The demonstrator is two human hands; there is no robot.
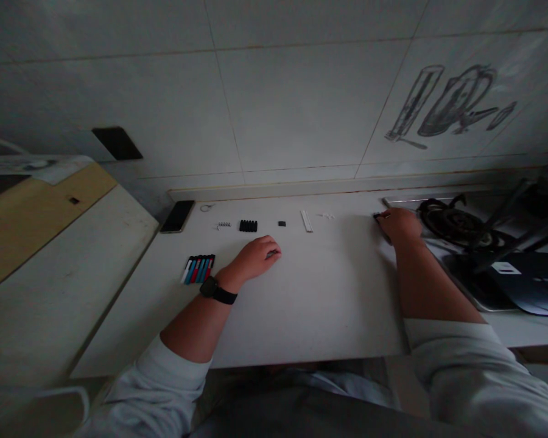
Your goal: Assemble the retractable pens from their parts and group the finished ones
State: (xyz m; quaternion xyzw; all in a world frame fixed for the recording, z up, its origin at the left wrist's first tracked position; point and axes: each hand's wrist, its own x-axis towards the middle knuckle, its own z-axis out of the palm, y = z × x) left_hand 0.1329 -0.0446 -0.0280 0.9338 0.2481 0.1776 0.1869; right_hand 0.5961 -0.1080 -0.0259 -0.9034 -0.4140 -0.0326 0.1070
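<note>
My left hand [254, 257] has a small grey piece [271, 254] pinched in curled fingers, closer to the tabletop's [310, 304] far edge. Right hand [400, 224] is at some dark bit [377, 216] near the far right corner, can't tell if it's gripping.

you are wearing a black watch [209, 286] on your left wrist, its dark, rounded face sitting on a plain black band [225, 295]. up the arm from the watch, a pale grey left sleeve [141, 389] is bunching into loose folds. well to the right of the watch, a matching right sleeve [479, 371] is creasing softly. below and right of the watch, dark grey cloth [292, 413] is covering your body, its details blurring into shadow.
</note>
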